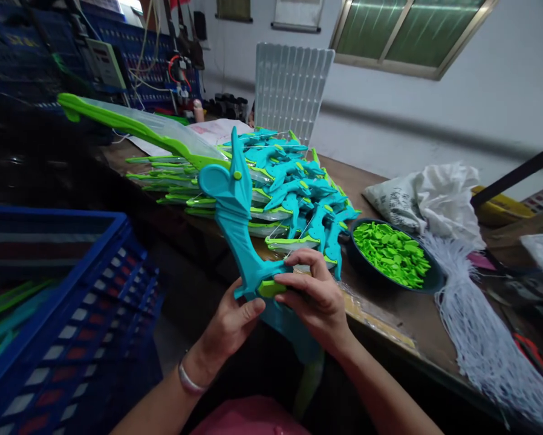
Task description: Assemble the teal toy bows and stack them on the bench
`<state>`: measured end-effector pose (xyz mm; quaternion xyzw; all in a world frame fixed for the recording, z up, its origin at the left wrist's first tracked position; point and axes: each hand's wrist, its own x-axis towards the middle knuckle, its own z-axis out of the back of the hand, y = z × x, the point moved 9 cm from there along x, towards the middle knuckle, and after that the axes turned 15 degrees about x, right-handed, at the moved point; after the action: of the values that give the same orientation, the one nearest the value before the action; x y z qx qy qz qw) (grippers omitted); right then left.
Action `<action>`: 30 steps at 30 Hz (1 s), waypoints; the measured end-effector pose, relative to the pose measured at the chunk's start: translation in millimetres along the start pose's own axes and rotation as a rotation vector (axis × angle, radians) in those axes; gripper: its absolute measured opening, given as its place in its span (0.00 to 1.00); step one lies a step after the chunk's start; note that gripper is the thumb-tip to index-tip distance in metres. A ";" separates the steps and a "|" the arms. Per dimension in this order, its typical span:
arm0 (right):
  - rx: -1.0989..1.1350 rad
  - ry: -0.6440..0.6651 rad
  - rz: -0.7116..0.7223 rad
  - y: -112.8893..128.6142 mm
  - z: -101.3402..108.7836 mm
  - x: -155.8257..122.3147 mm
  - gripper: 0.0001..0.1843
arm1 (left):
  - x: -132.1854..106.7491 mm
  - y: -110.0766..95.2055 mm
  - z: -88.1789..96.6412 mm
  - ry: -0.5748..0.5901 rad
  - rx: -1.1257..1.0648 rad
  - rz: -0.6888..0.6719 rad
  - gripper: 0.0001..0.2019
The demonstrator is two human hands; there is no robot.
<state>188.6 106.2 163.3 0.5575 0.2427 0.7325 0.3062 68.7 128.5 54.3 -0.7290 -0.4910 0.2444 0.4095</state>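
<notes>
I hold a teal and green plastic toy crossbow point(235, 205) upright over the table's near edge. My left hand point(230, 326) grips the teal stock from below, thumb pressed on its side. My right hand point(314, 296) pinches a small green piece at the stock's lower end, fingers curled round it. The green bow limb point(130, 124) stretches up to the left. A thin string runs from the toy toward the pile behind.
A stack of assembled teal and green toys point(289, 187) lies on the wooden table point(389, 308). A dark bowl of green parts point(392, 254) sits right of it, with white strings point(475, 338), a white bag point(430, 199) and a blue crate point(72, 320) at left.
</notes>
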 end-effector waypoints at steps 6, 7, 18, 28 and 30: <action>-0.007 0.060 -0.028 -4.0 -0.5 2.7 0.16 | 2.8 -2.0 -5.9 0.004 -0.045 0.019 0.19; -0.004 0.071 -0.032 -4.7 -0.1 2.9 0.16 | 3.2 -1.0 -6.1 0.002 -0.046 0.024 0.19; -0.211 0.256 0.054 10.8 -4.3 7.8 0.15 | 8.4 11.6 -6.2 -0.149 -0.075 0.069 0.19; 0.207 0.123 -0.493 -26.8 2.7 -4.4 0.21 | 0.5 10.4 -5.9 -0.173 0.064 0.020 0.15; 0.188 0.104 -0.479 -27.0 4.1 -3.7 0.20 | -0.7 10.6 -4.6 -0.186 0.082 0.023 0.15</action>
<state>198.2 122.3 143.0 0.4719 0.4503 0.6409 0.4047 77.4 124.2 47.9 -0.6914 -0.5082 0.3355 0.3887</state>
